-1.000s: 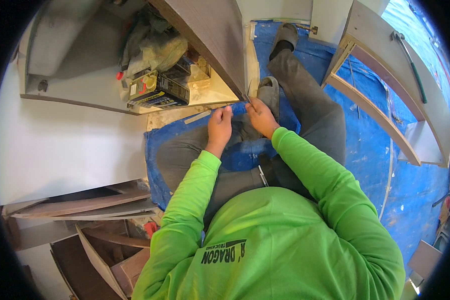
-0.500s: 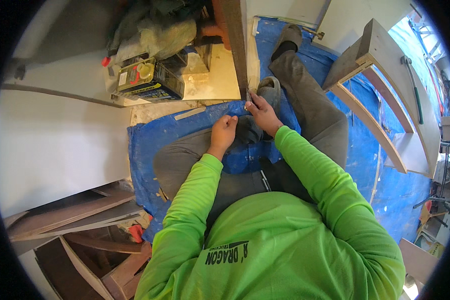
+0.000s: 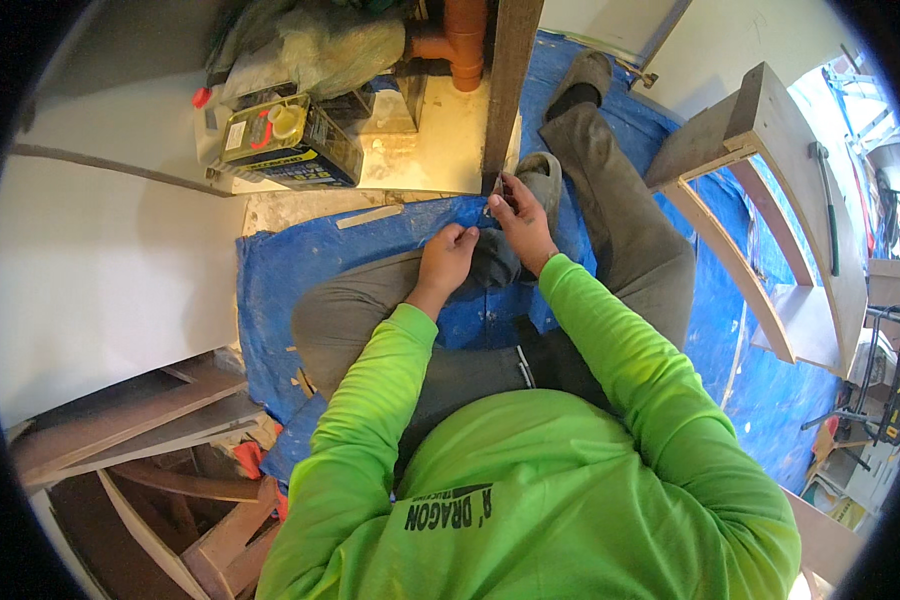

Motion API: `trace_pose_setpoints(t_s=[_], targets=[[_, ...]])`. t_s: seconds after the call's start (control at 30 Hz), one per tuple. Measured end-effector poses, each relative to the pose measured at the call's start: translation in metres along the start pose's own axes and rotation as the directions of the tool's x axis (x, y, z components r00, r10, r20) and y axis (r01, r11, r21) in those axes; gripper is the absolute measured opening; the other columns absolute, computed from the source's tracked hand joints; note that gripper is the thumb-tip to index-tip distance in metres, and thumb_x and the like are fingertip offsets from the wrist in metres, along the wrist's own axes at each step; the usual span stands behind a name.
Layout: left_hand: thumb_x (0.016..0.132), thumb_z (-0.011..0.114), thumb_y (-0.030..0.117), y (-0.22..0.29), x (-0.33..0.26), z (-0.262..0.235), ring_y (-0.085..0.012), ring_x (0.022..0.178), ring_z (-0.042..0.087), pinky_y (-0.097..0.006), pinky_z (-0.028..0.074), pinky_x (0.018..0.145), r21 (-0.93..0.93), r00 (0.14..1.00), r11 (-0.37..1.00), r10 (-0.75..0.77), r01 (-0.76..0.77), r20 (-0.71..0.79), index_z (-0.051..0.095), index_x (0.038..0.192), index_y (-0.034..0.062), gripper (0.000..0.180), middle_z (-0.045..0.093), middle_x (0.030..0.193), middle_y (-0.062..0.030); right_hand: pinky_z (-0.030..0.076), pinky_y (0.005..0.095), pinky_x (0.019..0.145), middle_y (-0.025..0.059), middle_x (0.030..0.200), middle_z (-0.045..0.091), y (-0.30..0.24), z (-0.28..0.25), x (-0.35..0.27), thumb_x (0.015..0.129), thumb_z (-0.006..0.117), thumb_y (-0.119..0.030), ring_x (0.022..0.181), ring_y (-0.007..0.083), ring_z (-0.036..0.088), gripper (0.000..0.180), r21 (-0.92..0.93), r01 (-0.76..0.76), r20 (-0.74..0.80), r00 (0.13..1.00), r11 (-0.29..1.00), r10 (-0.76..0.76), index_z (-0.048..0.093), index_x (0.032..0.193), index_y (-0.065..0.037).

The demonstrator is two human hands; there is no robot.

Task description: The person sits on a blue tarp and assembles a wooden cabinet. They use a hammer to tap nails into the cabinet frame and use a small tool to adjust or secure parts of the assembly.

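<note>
My right hand is closed, thumb against fingers, on a small thin greyish piece whose kind I cannot make out. It is close to the lower end of an upright dark wooden post. Just left of it, my left hand is pinched shut above my bent leg; anything between its fingers is too small or hidden to name. Under both hands lie my grey trousers and a blue tarp.
Inside the cabinet at upper left stand a dark rectangular can and an orange pipe. A curved wooden frame with a green-handled tool is on the right. Brown wooden pieces lie at lower left.
The view has shifted slightly, showing more of the orange pipe. My right hand has turned a little around the thin piece; my left hand stays pinched beside it.
</note>
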State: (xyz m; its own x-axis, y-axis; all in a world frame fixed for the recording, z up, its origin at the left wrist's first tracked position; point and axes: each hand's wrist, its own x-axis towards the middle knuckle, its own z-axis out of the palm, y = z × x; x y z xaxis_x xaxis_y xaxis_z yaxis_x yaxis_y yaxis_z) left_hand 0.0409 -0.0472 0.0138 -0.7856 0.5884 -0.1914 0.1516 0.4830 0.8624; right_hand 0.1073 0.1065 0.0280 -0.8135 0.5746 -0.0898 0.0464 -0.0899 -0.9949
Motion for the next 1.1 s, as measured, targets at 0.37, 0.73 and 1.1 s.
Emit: trace_pose_setpoints(t_s=[0.37,0.73,1.1], targets=[[0.089,0.064,0.013,0.039,-0.007,-0.001,-0.0404,0.104,0.061,-0.044,0.049,0.09,0.064,0.975,0.976,0.213,-0.209,-0.061,0.06,0.113,-0.0022,0.029,0.065,0.109,-0.0232,0.044,0.0339,0.096,0.0197,0.117,0.055,-0.004,0.018,0.001,0.101,0.054,-0.023,0.109,0.0305,0.056,0.048,-0.313,0.156,-0.113,0.973,0.937,-0.2,0.047,0.137,0.008],[0.093,0.062,0.014,0.011,0.002,0.011,-0.0318,0.099,0.066,-0.038,0.051,0.087,0.045,0.985,0.984,0.173,-0.172,-0.023,0.06,0.116,-0.0023,0.027,0.067,0.107,-0.0196,0.041,0.0353,0.101,0.0211,0.122,0.049,-0.006,0.011,0.001,0.102,0.051,-0.024,0.114,0.0338,0.051,0.054,-0.264,0.167,-0.061,0.98,0.95,-0.19,0.037,0.144,0.006],[0.095,0.063,0.02,0.019,0.002,0.012,-0.0278,0.099,0.066,-0.037,0.05,0.088,-0.008,1.0,1.0,0.02,-0.02,-0.009,0.062,0.116,-0.0022,0.031,0.068,0.107,-0.0187,0.048,0.0303,0.087,0.0152,0.115,0.058,-0.011,-0.011,0.006,0.092,0.069,-0.019,0.102,0.0249,0.06,0.052,-0.161,0.219,-0.014,0.975,0.962,-0.224,0.052,0.135,0.005]])
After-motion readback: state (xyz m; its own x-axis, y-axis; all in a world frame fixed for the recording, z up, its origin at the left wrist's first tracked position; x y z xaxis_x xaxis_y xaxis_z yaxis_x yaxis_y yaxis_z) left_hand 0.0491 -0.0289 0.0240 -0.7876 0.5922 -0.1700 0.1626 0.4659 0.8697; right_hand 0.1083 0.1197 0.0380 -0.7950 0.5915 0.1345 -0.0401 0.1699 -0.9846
